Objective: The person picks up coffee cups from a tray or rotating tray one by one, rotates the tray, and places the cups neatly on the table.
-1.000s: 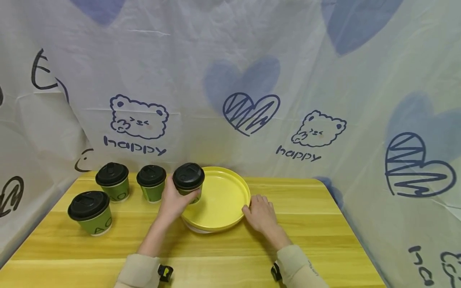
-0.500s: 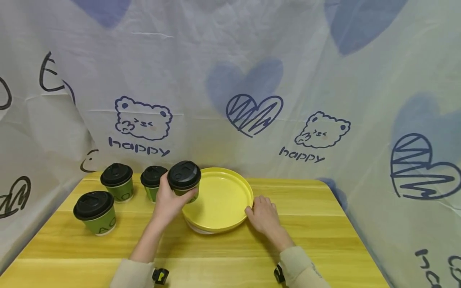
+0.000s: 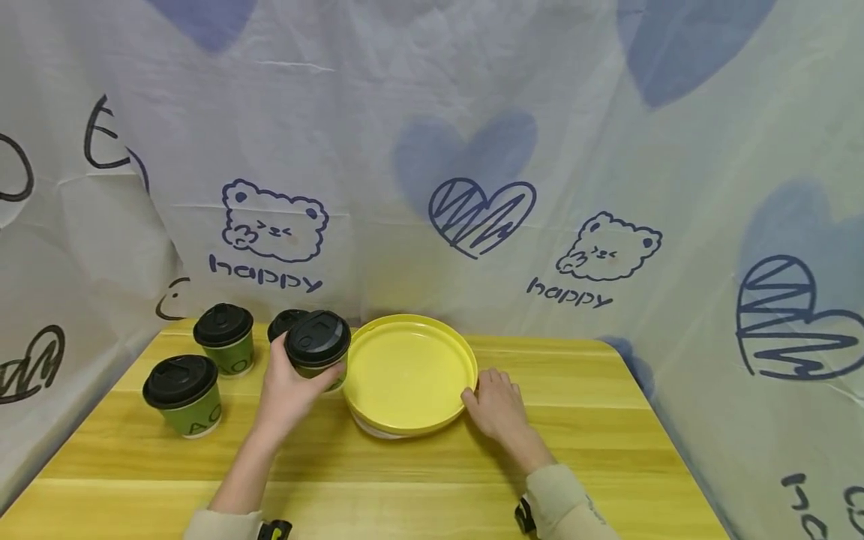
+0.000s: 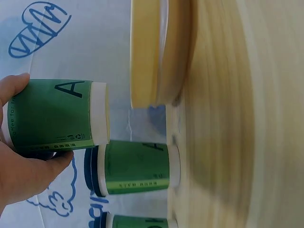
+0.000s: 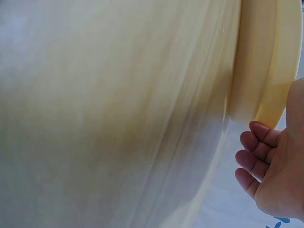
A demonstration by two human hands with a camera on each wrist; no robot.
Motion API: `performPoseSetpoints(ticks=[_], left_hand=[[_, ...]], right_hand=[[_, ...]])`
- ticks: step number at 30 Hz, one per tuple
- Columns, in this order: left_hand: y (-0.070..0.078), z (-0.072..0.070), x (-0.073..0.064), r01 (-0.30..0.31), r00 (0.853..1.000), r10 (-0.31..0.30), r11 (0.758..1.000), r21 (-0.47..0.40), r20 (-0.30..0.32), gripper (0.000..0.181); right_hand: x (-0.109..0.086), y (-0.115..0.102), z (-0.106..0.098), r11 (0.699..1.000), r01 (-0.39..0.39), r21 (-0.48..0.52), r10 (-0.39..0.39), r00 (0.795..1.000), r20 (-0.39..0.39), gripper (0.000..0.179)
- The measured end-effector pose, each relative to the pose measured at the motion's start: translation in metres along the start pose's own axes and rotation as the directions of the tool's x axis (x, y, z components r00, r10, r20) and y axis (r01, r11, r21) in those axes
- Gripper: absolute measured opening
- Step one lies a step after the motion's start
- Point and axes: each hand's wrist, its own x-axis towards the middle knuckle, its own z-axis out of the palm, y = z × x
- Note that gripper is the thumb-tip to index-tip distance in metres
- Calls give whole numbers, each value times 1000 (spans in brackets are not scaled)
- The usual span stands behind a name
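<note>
My left hand (image 3: 286, 390) grips a green paper coffee cup (image 4: 52, 114) with a black lid (image 3: 317, 337). It holds the cup upright above the table, just left of a round yellow tray (image 3: 412, 375). The left wrist view shows the bottom of this cup apart from the tabletop. At the tray's right edge, my right hand (image 3: 498, 405) touches the rim, its fingers loosely bent and not wrapped around it. Behind the held cup, another lidded cup (image 4: 137, 167) stands on the table, partly hidden in the head view.
Two more green lidded cups stand at the left, one nearer (image 3: 182, 396) and one farther back (image 3: 226, 339). The tray sits raised on a white base (image 3: 378, 431). A printed cloth (image 3: 378, 112) hangs behind the wooden table (image 3: 378, 495) and along its sides.
My left hand has carried the cup leftward, from over the tray's left edge to beside it, now covering more of the cup behind. My right hand stays at the tray's rim.
</note>
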Motion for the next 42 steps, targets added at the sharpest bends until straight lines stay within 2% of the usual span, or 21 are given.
performPoseSetpoints(ticks=[12,15,21,30,33,37,42], left_hand=[[-13,-22,-10,30,999,-29,999,31,-33,102],[-18,-26,-10,35,998,-34,999,22,-56,101],[-26,-33,-13,101,992,-95,992,72,-83,105],[-39,-39,-13,125,987,-110,984,127,-121,96],[-41,-41,-14,146,982,-126,979,141,-137,98],[-43,-44,-14,180,977,-158,970,164,-143,102],[-45,-49,-13,211,975,-193,961,179,-112,105]], right_hand=[[1,2,1,1000,-8,4,8,1000,-12,32],[3,3,1,1000,-4,2,4,1000,-16,32],[3,3,3,1000,-4,7,4,1000,-21,33],[-1,2,4,1000,-12,13,12,1000,-13,29],[-2,2,4,1000,-13,9,13,1000,-9,30],[-2,1,3,1000,-11,5,11,1000,-10,31],[-1,-1,2,1000,-14,12,14,1000,-3,28]])
